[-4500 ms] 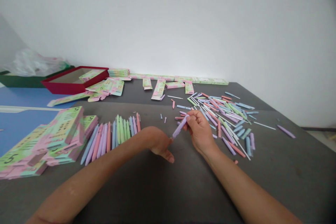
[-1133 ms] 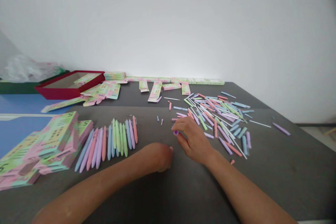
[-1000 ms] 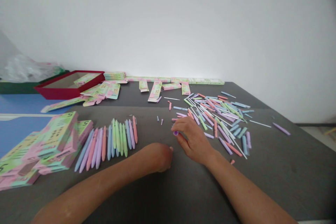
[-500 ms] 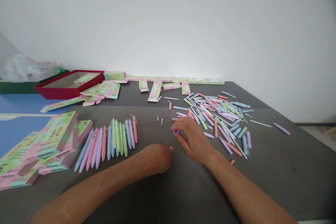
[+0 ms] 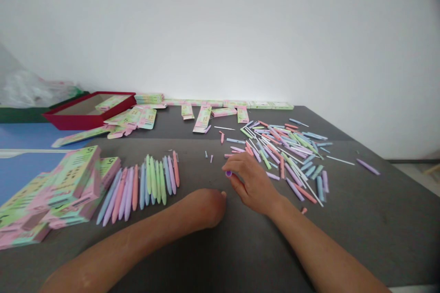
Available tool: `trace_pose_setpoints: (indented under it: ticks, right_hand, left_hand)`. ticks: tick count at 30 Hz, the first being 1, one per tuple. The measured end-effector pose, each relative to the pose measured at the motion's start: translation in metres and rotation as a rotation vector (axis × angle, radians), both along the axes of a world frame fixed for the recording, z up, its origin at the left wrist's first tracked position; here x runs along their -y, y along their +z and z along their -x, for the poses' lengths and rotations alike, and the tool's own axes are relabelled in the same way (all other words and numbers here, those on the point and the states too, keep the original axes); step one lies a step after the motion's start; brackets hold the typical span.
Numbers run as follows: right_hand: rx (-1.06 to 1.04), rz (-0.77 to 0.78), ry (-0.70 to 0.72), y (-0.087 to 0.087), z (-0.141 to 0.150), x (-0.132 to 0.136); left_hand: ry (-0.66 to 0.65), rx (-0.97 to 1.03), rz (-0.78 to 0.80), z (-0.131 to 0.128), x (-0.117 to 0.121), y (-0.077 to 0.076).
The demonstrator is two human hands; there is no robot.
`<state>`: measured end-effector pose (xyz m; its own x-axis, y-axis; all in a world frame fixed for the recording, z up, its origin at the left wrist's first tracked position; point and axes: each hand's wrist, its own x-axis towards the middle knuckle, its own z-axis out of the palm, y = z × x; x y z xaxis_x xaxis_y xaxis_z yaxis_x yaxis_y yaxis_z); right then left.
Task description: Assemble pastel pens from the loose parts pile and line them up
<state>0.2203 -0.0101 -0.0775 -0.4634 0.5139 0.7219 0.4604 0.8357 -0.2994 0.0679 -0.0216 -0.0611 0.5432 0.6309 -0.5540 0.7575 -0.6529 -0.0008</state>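
My right hand [image 5: 252, 183] is closed, with a small purple pen part [image 5: 228, 173] pinched between thumb and fingertips. Its round end faces left, and the fingers cover the rest. Just to its left, my left hand [image 5: 213, 207] is bent in low over the table. It looks rounded, only a small tip shows at its right edge, and the fingers are hidden. Beyond my right hand spreads a loose pile of pastel pen barrels and white refills [image 5: 275, 144]. A row of pastel pens [image 5: 137, 185] lies to the left of my left hand.
Stacked pastel cartons [image 5: 68, 183] stand at the left. Behind them are a red tray [image 5: 82, 121], flattened cartons [image 5: 134, 119] and a plastic bag [image 5: 30, 91]. More cartons [image 5: 237, 104] line the wall. Two tiny pen pieces [image 5: 209, 156] lie mid-table, and one purple barrel [image 5: 367, 166] at far right.
My right hand has shifted very slightly left with the purple part in its pinch. The left hand has hardly moved, and the pens lie as before.
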Motion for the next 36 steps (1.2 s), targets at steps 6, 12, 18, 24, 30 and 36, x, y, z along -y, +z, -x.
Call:
trace_pose_setpoints:
  ticks: [6, 12, 18, 24, 30, 36]
  right_hand:
    - [0.02, 0.0, -0.009, 0.0, 0.0, 0.001]
    - [0.018, -0.001, -0.005, 0.0, 0.0, 0.0]
    - [-0.221, 0.243, -0.022, -0.005, 0.003, 0.0]
    - [-0.743, 0.674, 0.078, -0.022, 0.008, -0.018]
    - [-0.957, 0.824, 0.096, -0.026, 0.008, -0.027]
    - [-0.98, 0.878, 0.099, -0.025, 0.01, -0.025]
  left_hand:
    - [-0.019, -0.002, -0.016, 0.001, 0.001, 0.0]
    - [-0.041, 0.04, -0.056, 0.006, 0.002, -0.011]
    - [-0.046, 0.089, -0.07, 0.011, 0.0, -0.02]
    - [-0.016, 0.114, -0.085, 0.012, 0.002, -0.025]
    - [-0.009, 0.131, -0.079, 0.014, 0.002, -0.031]
    - [0.007, 0.136, -0.06, 0.012, 0.003, -0.029]
